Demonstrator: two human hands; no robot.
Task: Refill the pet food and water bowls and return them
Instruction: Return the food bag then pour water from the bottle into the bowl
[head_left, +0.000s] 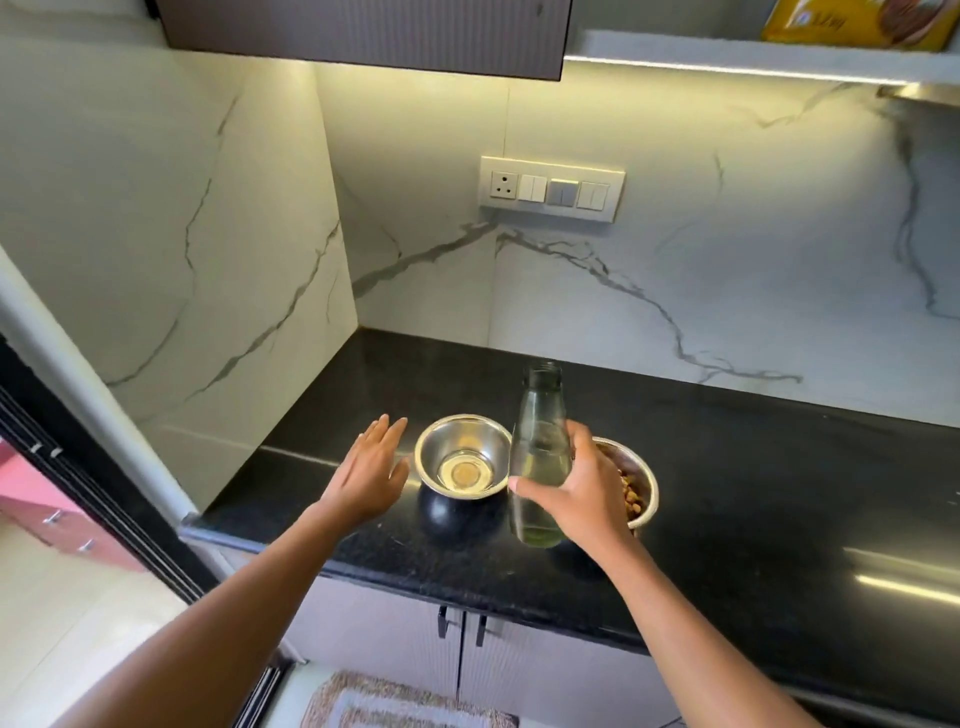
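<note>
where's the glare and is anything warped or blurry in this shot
Head view: under-cabinet strip light tints the wall yellow-green; bright streaks glare off the black counter at right; wide-angle bends the edges; the bottle and steel bowl are slightly soft.

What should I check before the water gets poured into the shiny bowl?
1. Cap off the bottle: ok, the neck is open.
2. Water in the bottle: ok, some shows near the bottom.
3. Firm hold: ok, the right hand wraps it upright.
4. Steel bowl ready: ok, it sits on the counter, nearly empty.
5. Left hand steadying the bowl: not ok, it is open beside it, not touching.
6. Food bowl filled: ok, kibble shows, though partly hidden.
</note>
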